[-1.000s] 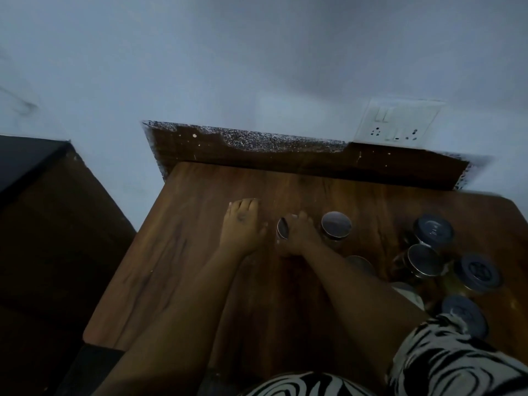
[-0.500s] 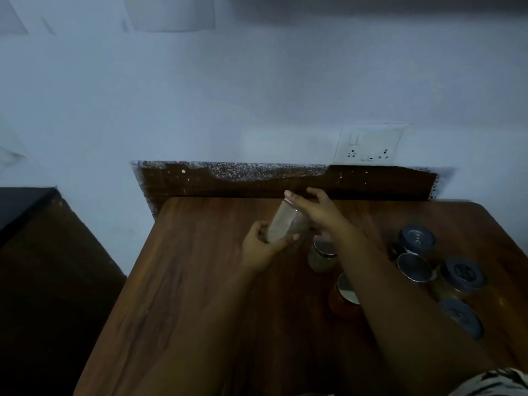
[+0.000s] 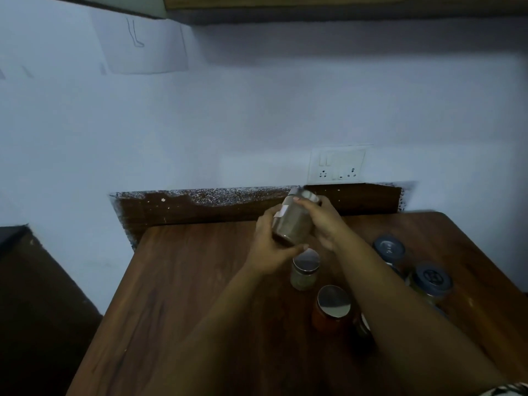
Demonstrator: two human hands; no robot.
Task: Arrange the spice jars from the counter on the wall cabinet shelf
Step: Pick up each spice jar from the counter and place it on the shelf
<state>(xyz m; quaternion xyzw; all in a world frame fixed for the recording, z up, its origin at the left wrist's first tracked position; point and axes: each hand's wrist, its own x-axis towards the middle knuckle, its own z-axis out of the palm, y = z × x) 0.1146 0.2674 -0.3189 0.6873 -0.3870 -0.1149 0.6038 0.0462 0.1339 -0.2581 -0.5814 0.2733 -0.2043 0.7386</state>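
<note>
A glass spice jar [image 3: 293, 222] of brown powder with a metal lid is held tilted above the wooden counter [image 3: 185, 295]. My left hand [image 3: 270, 247] grips its base from the left, and my right hand [image 3: 324, 221] grips its upper part near the lid. Below them on the counter stand a small pale jar [image 3: 304, 270] and a red jar [image 3: 331, 308], both with shiny lids. Two blue-lidded jars [image 3: 389, 248] [image 3: 433, 280] stand at the right. The underside of the wall cabinet [image 3: 343, 7] shows along the top edge.
A white switch and socket plate [image 3: 337, 164] is on the wall behind the counter. A dark backsplash strip [image 3: 200, 208] runs along the counter's back. A dark lower surface [image 3: 34, 295] lies to the left. A paper sheet [image 3: 143, 41] is stuck high on the wall.
The jar was lifted off the counter and raised, now gripped in both hands. The view has tilted up, bringing the cabinet's underside into sight.
</note>
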